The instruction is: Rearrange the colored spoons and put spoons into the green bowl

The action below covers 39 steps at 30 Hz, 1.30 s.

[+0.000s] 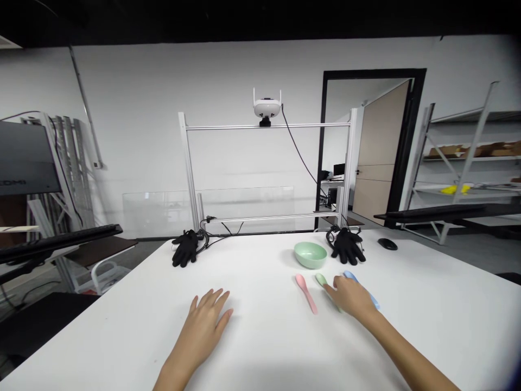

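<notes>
Your pink spoon (306, 293) lay flat on the white table (252, 266), matte plastic, fully visible, its wide head pointing away from you and its handle slanting down to the right. Your green spoon (321, 279) lay just right of it at a similar slant, with your right hand (352, 297) covering its middle, so only the head and handle tip showed. Your blue spoon (350, 276) lay just right of that, also partly under the hand, its head and handle end showing on either side. Your mint-green bowl (310, 255) sat upright beyond the spoons, round and open side up, near but not touching them.
</notes>
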Tool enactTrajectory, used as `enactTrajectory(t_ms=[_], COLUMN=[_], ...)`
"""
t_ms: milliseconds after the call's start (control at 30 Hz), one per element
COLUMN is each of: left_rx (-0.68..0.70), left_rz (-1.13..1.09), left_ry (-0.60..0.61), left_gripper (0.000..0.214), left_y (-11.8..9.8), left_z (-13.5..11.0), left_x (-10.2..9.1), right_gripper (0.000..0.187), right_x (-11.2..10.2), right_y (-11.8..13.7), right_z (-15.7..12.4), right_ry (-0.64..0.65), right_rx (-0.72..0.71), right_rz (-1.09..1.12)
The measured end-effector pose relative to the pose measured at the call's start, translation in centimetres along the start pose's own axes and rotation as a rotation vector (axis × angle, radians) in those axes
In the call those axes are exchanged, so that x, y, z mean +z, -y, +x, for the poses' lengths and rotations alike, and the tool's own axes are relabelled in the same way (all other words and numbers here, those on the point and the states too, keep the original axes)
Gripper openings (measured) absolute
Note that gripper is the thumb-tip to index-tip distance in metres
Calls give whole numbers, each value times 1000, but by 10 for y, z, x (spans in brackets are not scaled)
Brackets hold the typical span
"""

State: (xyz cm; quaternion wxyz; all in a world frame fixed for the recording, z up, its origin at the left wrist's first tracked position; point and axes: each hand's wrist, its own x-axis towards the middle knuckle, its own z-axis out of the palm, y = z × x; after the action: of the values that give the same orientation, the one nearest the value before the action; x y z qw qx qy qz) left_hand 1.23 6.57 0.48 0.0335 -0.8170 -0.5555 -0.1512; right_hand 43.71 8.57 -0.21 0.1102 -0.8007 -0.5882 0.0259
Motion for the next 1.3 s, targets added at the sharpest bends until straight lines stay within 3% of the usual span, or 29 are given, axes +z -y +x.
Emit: enactTrajectory(t_ms=[200,333,800,1300], left_rx=[-5,-15,-24,-27], left_rz=[7,5,13,18], left_ry=[-19,-4,-17,-7], left_gripper=[52,54,52,55], left_y=[2,1,1,0], left_z=[1,0,-3,-4], left_x=[1,0,-3,-7], right_gripper=[59,62,64,62], right_x=[-23,-28,1,1], right_y=[5,2,-18,-15], right_z=[-26,-39,-54,-50], right_ry=[-133,-234,-271,-273], right_rx=[-86,-161,-239,-247], right_rz=[86,112,114,160])
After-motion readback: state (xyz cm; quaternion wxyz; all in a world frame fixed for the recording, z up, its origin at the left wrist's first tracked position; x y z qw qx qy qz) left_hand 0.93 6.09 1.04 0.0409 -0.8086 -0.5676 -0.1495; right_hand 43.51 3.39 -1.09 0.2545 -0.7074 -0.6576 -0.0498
